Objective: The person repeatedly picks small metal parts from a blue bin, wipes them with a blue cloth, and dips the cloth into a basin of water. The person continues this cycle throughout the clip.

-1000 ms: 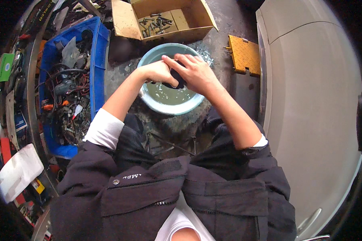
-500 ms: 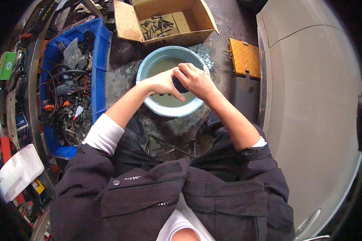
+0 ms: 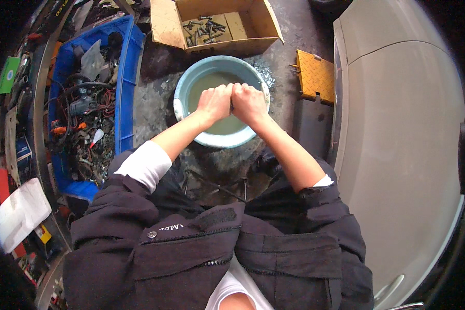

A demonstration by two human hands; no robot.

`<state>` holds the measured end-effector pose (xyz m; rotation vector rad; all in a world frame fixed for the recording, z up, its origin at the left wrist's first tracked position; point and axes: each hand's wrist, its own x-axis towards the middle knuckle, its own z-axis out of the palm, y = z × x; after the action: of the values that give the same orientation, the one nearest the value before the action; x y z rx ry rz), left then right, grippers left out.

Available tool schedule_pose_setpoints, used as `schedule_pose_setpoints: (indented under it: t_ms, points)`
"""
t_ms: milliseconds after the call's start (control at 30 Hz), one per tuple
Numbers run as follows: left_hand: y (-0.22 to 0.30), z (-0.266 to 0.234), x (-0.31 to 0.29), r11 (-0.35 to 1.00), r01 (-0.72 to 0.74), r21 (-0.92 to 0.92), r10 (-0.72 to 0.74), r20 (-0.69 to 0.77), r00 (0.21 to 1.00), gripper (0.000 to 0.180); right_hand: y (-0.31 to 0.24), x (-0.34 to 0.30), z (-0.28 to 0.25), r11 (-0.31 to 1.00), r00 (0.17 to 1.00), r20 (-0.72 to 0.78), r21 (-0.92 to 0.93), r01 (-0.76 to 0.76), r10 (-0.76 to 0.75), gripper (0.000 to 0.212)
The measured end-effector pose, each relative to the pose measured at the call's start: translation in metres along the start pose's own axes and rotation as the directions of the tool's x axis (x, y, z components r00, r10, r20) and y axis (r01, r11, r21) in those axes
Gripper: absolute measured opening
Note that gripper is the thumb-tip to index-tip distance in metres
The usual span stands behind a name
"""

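Observation:
Over a light-blue round basin [image 3: 223, 141] of murky water [image 3: 215, 81], my two hands are held side by side. My left hand [image 3: 215, 103] is closed, knuckles up, and touches my right hand [image 3: 250, 105], which is curled into a fist as well. A small dark patch shows in the gap between them; whatever they grip is mostly hidden by the fingers. Past the basin, an open cardboard box [image 3: 232, 46] holds several dark metal bolts [image 3: 205, 32].
Along the left stands a blue crate [image 3: 125, 85] full of tools, cables and metal scraps. A beige vehicle panel [image 3: 398, 113] rises on the right, with a yellow tread-patterned plate [image 3: 315, 75] beside it. A white sheet [image 3: 21, 214] lies at lower left.
My hands have gone from cupping a dark object, left thumb stretched out, to two closed fists side by side. The dark object is now almost wholly covered.

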<state>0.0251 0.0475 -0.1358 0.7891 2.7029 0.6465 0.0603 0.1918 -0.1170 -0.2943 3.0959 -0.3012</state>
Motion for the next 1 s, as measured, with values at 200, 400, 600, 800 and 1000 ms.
schedule_pose_setpoints:
  t_ms: [200, 400, 600, 800, 1000]
  points:
    - [-0.007, 0.014, -0.006, 0.999, -0.023, 0.026, 0.023, -0.013, 1.0, 0.033, -0.005, -0.002, -0.001, 0.984, 0.987, 0.124, 0.137, -0.118, 0.101, 0.03]
    - [0.003, -0.018, 0.0, 0.998, -0.03, 0.056, 0.035, -0.093, 0.995, 0.032, -0.008, 0.009, -0.027, 0.983, 0.991, 0.08, 0.139, -0.12, 0.109, 0.031]
    - [0.01, -0.08, 0.004, 0.996, 0.066, -0.062, -0.069, -0.042, 0.997, 0.055, -0.015, 0.036, -0.065, 0.988, 0.995, -0.006, 0.12, 0.101, -0.101, 0.037]
    - [-0.027, -0.107, -0.01, 0.78, 0.074, -0.622, 0.143, 0.291, 0.946, 0.108, -0.014, 0.028, -0.069, 0.909, 0.881, -0.265, 0.03, 0.415, -0.393, 0.024]
    - [-0.023, -0.091, 0.002, 0.096, 0.528, -0.844, 0.45, 0.509, 0.733, 0.078, 0.009, 0.016, -0.078, 0.815, 0.72, -0.405, -0.134, 0.563, -0.564, 0.021]
